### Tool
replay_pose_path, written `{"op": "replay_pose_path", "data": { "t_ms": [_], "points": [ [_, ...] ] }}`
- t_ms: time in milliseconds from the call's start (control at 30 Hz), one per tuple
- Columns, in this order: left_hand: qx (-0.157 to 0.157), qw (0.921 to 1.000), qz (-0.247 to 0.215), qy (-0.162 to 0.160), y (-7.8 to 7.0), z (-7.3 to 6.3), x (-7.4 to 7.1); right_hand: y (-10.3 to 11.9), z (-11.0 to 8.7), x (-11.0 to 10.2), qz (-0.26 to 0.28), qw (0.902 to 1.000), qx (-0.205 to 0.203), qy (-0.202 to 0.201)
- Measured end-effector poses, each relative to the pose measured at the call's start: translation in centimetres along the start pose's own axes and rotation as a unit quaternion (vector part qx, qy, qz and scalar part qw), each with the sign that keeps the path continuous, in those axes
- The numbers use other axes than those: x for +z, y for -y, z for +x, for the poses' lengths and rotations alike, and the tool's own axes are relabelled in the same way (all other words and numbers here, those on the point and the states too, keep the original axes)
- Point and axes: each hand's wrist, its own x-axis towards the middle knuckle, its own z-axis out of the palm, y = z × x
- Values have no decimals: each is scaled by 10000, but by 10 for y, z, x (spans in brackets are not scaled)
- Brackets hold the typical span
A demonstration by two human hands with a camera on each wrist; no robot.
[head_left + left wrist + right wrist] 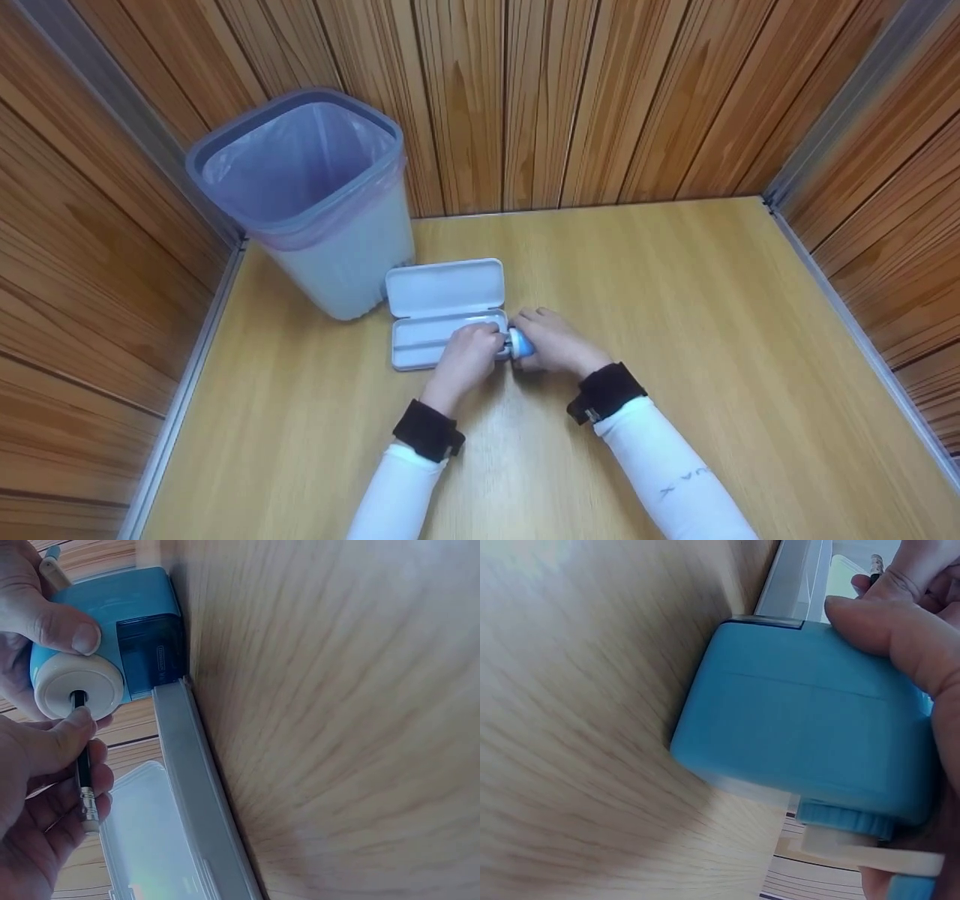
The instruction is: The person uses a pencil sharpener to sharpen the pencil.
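Note:
A blue crank pencil sharpener (pixel 112 600) with a white round front stands on the table. My right hand (pixel 553 341) grips its body, thumb on the near side. Its white crank handle (pixel 870 851) shows at the back in the right wrist view. My left hand (pixel 471 352) pinches a black pencil (pixel 84 769) with a metal ferrule and eraser end. The pencil's other end sits in the sharpener's hole. Beside the sharpener lies an opened pale pencil case (pixel 445 289), partly behind my left hand.
A bin (pixel 341 255) with a grey rim and a plastic liner stands at the back left, next to the case. Wood-panelled walls (pixel 540 105) enclose the table (pixel 675 300) at the back and on both sides.

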Motion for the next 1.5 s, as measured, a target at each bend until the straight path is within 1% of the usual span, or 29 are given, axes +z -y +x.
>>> {"op": "replay_pose_path", "data": {
  "t_ms": [233, 433, 500, 633, 767, 800, 867, 1000, 1067, 1133, 1200, 1367, 1500],
  "points": [
    [-140, 9997, -12, 196, -2, 2, -1, -2, -1, 1, 196, 9997, 144, -42],
    [-297, 9993, -15, 223, -2, -1, -1, -2, -2, 3, 216, 9995, 88, -231],
    [-384, 9989, -80, 237, -1, -2, -1, -1, -3, 3, 224, 9993, 63, -284],
    [-578, 9972, -325, 357, 1, -6, -3, -1, -9, 0, 473, 9977, -82, -486],
    [-770, 9939, -584, 531, 3, -8, -7, -2, -22, -11, 892, 9929, -88, -787],
    [-819, 9929, -647, 576, 3, -8, -8, -3, -27, -15, 965, 9917, -51, -848],
    [-931, 9904, -776, 658, 4, -8, -10, -5, -38, -23, 1136, 9894, 159, -890],
    [-1110, 9865, -973, 711, 3, -6, -15, -12, -60, -34, 1180, 9875, 435, -953],
    [-1158, 9855, -981, 763, 1, -4, -19, -17, -69, -38, 1149, 9871, 474, -1005],
    [-1161, 9854, -925, 830, -2, -2, -22, -22, -77, -38, 1088, 9872, 506, -1054],
    [-1090, 9870, -820, 849, -5, 2, -25, -25, -83, -38, 1022, 9878, 516, -1059],
    [-760, 9929, -604, 686, -12, 11, -27, -26, -90, -32, 925, 9894, 656, -908],
    [-588, 9956, -318, 662, -21, 17, -24, -23, -92, -28, 1004, 9886, 845, -735]
  ]
}}
